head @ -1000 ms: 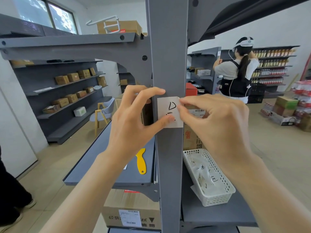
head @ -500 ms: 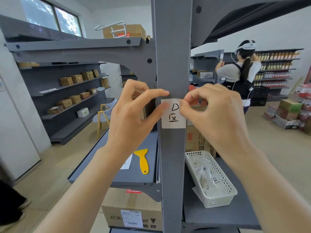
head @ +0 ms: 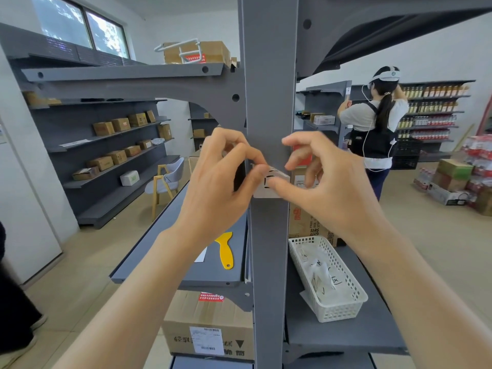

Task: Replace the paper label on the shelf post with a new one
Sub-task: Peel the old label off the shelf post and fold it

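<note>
A white paper label (head: 277, 174) with black handwriting sits on the front of the grey shelf post (head: 269, 75) at chest height. Its top edge is curled forward, away from the post, while its lower part still lies against the metal. My left hand (head: 218, 179) pinches the label's upper left edge between thumb and forefinger. My right hand (head: 327, 182) has its thumb on the label's face and its other fingers spread above. Most of the writing is hidden by my fingers.
A white plastic basket (head: 343, 312) holding paper labels stands on the grey shelf right of the post. A yellow scraper (head: 225, 249) and a paper slip lie on the left shelf. Cardboard boxes (head: 207, 326) sit below. A person (head: 378, 123) stands at far shelves.
The label lay flat on the post with its writing visible; now its top has come away and folded forward. Both hands have closed in over it.
</note>
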Demonstrator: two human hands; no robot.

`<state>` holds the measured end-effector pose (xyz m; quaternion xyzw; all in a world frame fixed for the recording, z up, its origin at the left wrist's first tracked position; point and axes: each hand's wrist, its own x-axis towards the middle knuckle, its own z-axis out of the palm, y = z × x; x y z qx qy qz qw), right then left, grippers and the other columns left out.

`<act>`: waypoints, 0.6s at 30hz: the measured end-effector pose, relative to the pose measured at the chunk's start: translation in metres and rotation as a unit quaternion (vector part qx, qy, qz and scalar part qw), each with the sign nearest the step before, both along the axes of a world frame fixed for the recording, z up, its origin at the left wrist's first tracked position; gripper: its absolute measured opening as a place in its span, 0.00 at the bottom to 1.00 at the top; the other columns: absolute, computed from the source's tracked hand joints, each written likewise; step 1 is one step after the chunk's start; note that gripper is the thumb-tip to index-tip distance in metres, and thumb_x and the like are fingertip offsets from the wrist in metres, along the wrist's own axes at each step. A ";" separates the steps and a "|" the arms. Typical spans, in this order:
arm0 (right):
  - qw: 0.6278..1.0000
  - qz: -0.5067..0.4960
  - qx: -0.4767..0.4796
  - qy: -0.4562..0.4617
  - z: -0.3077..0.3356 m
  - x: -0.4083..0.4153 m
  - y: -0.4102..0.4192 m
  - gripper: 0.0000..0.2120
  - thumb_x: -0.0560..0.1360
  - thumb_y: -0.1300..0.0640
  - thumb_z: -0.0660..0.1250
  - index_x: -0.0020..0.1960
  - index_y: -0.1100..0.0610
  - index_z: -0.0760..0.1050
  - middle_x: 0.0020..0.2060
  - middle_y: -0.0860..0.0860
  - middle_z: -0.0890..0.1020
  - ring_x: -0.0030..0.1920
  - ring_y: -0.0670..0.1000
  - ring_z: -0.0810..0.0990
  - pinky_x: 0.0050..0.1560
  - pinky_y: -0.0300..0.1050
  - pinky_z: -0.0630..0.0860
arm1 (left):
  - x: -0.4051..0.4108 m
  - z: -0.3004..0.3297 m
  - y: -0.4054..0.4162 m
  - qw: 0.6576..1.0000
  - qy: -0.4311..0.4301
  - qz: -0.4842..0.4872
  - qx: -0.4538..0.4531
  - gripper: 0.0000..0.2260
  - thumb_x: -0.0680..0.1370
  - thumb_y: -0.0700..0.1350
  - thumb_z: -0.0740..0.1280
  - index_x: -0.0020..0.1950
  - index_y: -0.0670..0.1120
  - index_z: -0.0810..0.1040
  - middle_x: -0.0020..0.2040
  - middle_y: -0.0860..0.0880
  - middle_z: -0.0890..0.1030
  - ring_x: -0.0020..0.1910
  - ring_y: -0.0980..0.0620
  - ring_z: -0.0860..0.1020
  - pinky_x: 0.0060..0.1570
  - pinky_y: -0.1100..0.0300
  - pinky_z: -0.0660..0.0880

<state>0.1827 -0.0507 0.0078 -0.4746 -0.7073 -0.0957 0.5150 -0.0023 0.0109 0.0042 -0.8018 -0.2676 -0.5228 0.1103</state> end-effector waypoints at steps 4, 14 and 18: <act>1.000 -0.002 0.005 -0.025 -0.004 0.000 0.006 0.08 0.74 0.48 0.76 0.50 0.50 0.84 0.42 0.43 0.82 0.39 0.40 0.77 0.41 0.35 0.71 | 0.002 -0.003 -0.001 1.000 0.008 -0.019 -0.001 0.06 0.80 0.44 0.67 0.51 0.43 0.80 0.53 0.46 0.75 0.53 0.48 0.72 0.53 0.50 0.72; 0.997 0.042 -0.023 0.065 -0.007 -0.008 -0.003 0.02 0.75 0.54 0.75 0.46 0.52 0.86 0.37 0.40 0.85 0.34 0.38 0.80 0.33 0.27 0.70 | -0.013 -0.010 -0.010 0.992 -0.033 -0.076 -0.096 0.26 0.78 0.50 0.71 0.70 0.61 0.61 0.51 0.67 0.80 0.61 0.57 0.76 0.65 0.46 0.71; 0.995 0.041 -0.019 0.088 -0.009 -0.012 -0.003 0.01 0.76 0.57 0.75 0.46 0.52 0.86 0.37 0.39 0.85 0.35 0.35 0.80 0.35 0.26 0.72 | -0.015 -0.006 -0.008 0.990 -0.046 -0.070 -0.115 0.15 0.77 0.46 0.74 0.61 0.53 0.73 0.52 0.77 0.73 0.53 0.62 0.76 0.57 0.50 0.77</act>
